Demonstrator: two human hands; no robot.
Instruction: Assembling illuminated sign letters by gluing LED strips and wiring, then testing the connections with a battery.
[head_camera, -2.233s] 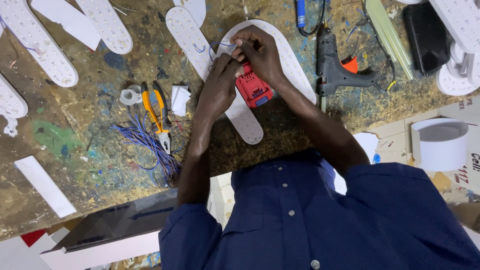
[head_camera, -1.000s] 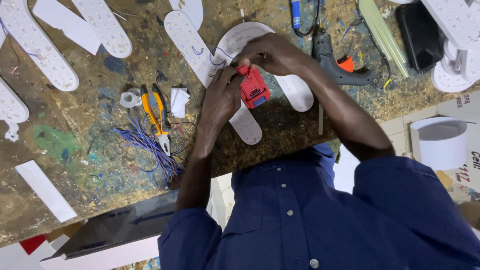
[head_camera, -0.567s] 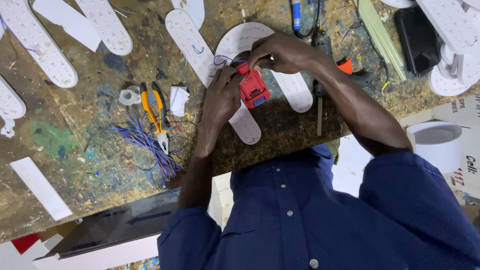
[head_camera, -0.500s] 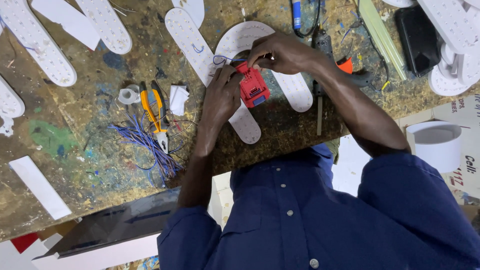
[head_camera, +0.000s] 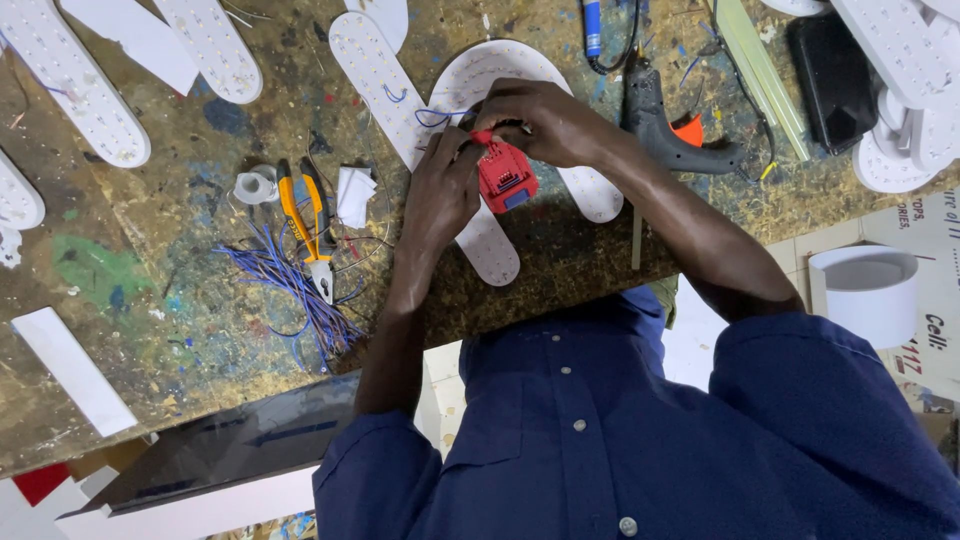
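Near the upper middle of the frame both hands meet over a small red block (head_camera: 506, 178), which sits just above the near edge of the workbench (head_camera: 150, 330); the left hand (head_camera: 442, 195) is curled around its left side, fingers closed on it; the right hand (head_camera: 540, 122) comes over the top with fingertips pinched at the block's upper end, where a thin blue wire (head_camera: 430, 118) loops away to the left; whether the pinch has the wire itself or only the block's tip I cannot tell

As a judgement, the wiring looks part done: the wire runs to the block, yet it hangs loose in a loop, and a bundle of blue wires (head_camera: 285, 290) lies unused at centre left beside the orange pliers (head_camera: 300, 220); white oval light boards (head_camera: 385, 85) lie under and around the hands, more across the top of the frame

Room is tight: a black glue gun (head_camera: 665, 125) lies just right of the right wrist, boards touch below the hands, and the bench edge runs directly beneath; barer bench lies at lower left
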